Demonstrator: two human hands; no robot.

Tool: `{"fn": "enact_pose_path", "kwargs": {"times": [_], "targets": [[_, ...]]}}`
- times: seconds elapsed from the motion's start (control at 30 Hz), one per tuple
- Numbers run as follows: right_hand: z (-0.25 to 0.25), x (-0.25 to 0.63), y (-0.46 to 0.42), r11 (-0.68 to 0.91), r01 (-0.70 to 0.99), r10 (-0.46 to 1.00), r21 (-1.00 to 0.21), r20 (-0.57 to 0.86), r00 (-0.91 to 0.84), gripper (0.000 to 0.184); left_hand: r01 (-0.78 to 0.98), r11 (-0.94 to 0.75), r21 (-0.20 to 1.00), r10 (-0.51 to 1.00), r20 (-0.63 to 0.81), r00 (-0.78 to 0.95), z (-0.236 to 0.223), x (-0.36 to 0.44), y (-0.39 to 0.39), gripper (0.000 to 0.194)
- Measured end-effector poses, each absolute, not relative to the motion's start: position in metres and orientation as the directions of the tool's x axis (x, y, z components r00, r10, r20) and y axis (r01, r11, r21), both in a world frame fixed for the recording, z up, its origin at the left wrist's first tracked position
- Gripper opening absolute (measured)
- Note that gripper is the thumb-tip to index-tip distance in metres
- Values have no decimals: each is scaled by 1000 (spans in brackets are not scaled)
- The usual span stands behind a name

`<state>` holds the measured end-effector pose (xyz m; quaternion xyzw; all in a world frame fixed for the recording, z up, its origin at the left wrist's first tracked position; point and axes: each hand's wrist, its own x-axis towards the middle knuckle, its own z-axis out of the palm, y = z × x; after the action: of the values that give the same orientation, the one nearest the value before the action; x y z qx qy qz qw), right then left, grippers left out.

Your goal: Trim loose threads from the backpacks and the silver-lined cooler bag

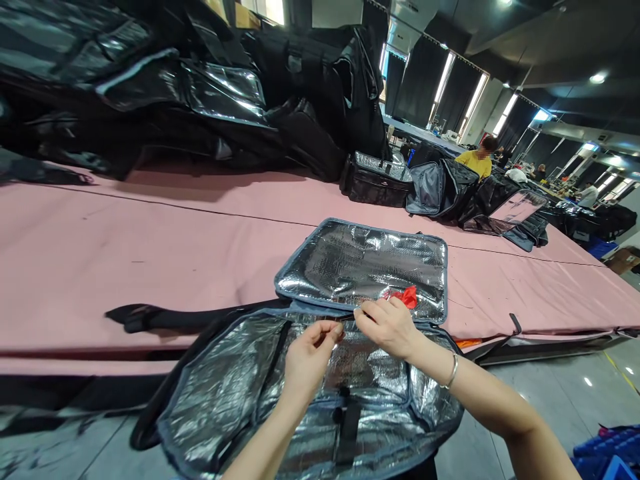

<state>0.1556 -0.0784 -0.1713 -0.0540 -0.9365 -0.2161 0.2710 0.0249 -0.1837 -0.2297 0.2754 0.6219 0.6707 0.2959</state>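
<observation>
A black insulated bag (225, 380) lies open at the table's front edge, its silver foil lining facing up. Its foil-lined lid (360, 260) is folded back onto the table. My left hand (311, 357) is closed in a pinch over the bag's opening, near the lid's hinge seam. A thin black strip (347, 318) runs from its fingertips to the curled fingers of my right hand (387, 325), which is closed by the same seam. Behind the right hand a crumpled red piece (409, 296) shows against the lid; its kind is unclear. The right fingertips are partly hidden.
Pink cloth (150, 247) covers the table. Black bags (310, 100) are heaped at the back left, and more bags (380, 180) stand at the back right. A person in yellow (475, 162) is farther off. Blue quilted material (607, 450) is at lower right.
</observation>
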Motion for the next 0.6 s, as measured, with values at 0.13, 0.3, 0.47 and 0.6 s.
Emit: {"fn": "enact_pose_path", "kwargs": {"times": [0.13, 0.3, 0.47, 0.6], "targets": [[-174, 151, -80, 904, 248, 42, 347, 506, -862, 22, -56, -44, 997, 743, -4, -670, -227, 24, -185, 35], [-178, 160, -84, 933, 318, 169, 168, 575, -800, 19, -130, 12, 991, 797, -88, -598, -217, 24, -193, 45], [-180, 177, -101, 850, 472, 509, -235, 597, -620, 11, -247, 38, 968, 784, -182, -593, -208, 17, -191, 53], [-185, 177, -118, 703, 537, 711, -466, 485, -509, 16, -306, 28, 951, 766, -217, -605, -211, 12, -183, 53]]}}
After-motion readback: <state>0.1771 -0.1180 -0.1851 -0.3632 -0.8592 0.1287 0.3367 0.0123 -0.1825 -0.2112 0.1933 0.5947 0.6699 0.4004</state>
